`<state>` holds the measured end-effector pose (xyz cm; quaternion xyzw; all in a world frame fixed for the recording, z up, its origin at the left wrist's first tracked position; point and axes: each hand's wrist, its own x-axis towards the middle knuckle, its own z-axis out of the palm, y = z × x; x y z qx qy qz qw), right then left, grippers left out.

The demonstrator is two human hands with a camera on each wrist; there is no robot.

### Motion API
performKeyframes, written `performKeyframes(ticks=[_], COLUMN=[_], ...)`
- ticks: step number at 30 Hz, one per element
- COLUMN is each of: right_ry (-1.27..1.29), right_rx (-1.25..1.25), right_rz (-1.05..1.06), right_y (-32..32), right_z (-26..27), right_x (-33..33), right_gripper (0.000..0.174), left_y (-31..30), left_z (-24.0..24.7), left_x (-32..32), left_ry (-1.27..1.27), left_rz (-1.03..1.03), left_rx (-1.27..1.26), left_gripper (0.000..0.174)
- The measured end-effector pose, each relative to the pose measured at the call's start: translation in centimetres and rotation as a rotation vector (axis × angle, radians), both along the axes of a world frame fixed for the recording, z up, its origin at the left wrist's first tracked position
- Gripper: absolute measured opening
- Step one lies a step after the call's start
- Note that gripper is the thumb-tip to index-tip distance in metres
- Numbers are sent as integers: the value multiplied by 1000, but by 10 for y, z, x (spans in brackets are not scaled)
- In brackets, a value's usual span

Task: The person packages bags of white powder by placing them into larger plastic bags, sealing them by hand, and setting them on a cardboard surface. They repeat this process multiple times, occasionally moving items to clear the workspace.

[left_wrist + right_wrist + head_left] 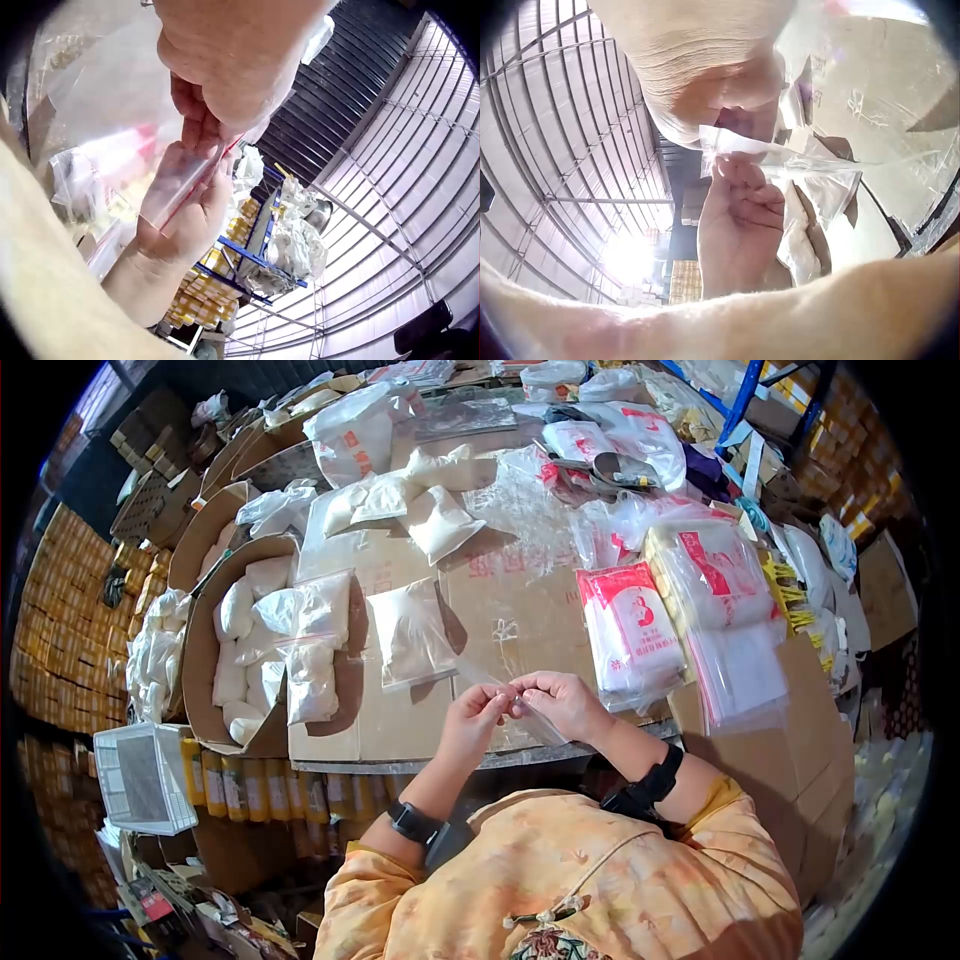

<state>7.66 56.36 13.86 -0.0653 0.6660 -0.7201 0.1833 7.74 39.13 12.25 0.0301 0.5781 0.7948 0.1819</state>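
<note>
Over the table's near edge, both hands pinch the top of a clear zip bag (540,726). My left hand (474,712) and right hand (562,704) meet there with fingertips close together. In the left wrist view, the bag's red zip strip (193,187) runs across the right palm while the left fingers (199,131) grip its upper end. The right wrist view shows the clear film (802,161) stretching out sideways from between both hands. Just beyond the left hand lies a filled bag of pale powder (408,635) on the cardboard (500,600).
A cardboard box (205,695) of filled bags stands left, with two more powder bags (318,640) at its rim. Further filled bags (440,525) lie at the back. Red-printed packs of plastic bags (632,630) are stacked right. A white basket (145,775) hangs lower left.
</note>
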Motion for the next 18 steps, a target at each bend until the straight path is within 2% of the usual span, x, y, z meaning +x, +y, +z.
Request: performKeyframes(ticks=[6,10,13,15,18], right_ry=[-3,160,176,191,243], right_rx=[-47,245,487,516,523], right_rz=[-3,-45,86,164,234], right_y=[-1,-1,5,6,2], right_z=[12,6,4,4,-2], right_x=[4,3,-1,-2,0], right_gripper=[21,17,14,15,18], left_y=[2,6,5,2,0], left_z=[-3,-8,-10,-12,1], left_x=[0,3,5,6,8], left_ry=[28,89,27,-12,-99], left_rz=[-20,-58,-107,-139,-227], left_rx=[-92,-104,-79,-61,-157], left_gripper=[8,6,5,6,17])
